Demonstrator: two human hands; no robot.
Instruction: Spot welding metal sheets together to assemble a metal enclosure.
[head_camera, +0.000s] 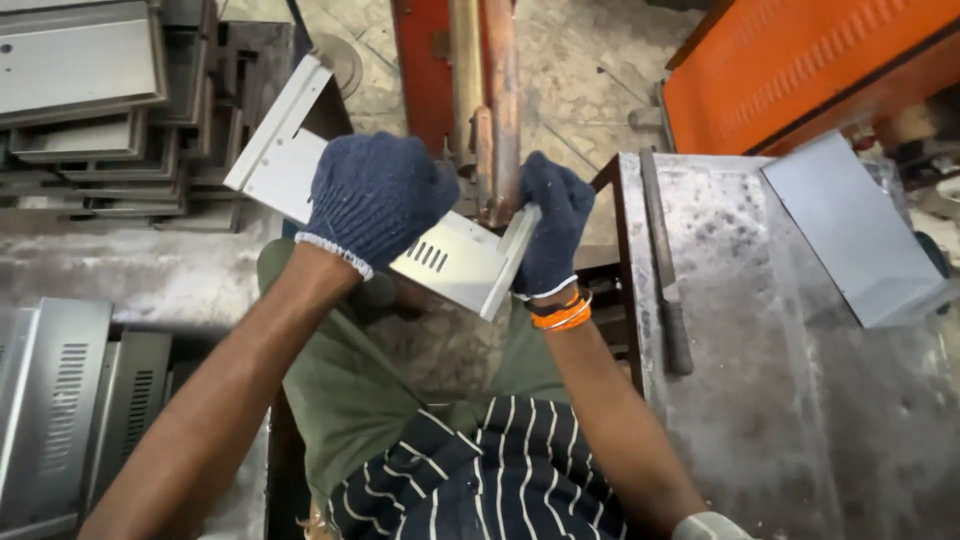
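- The panel (455, 262) is pale bent sheet metal with a row of short vent slots and folded-up edges; it lies tilted over the person's lap.
- The left hand (375, 200), in a blue knit glove, clasps the panel's middle from above; the right hand (552, 222), gloved too, grips its upturned right edge — both closed on it.
- A rusty post (490, 100) stands just behind the panel; stacked trays (90, 110) left, slotted covers (60, 420) lower left; on the bench (780, 400) right lie a file (665, 270) and a flat sheet (850, 225).

- left hand (375, 200) and right hand (553, 225): dark blue knit gloves, white cuff edging
- orange bangles (562, 314) on right wrist
- olive trousers (350, 390)
- navy white-striped shirt (500, 480)
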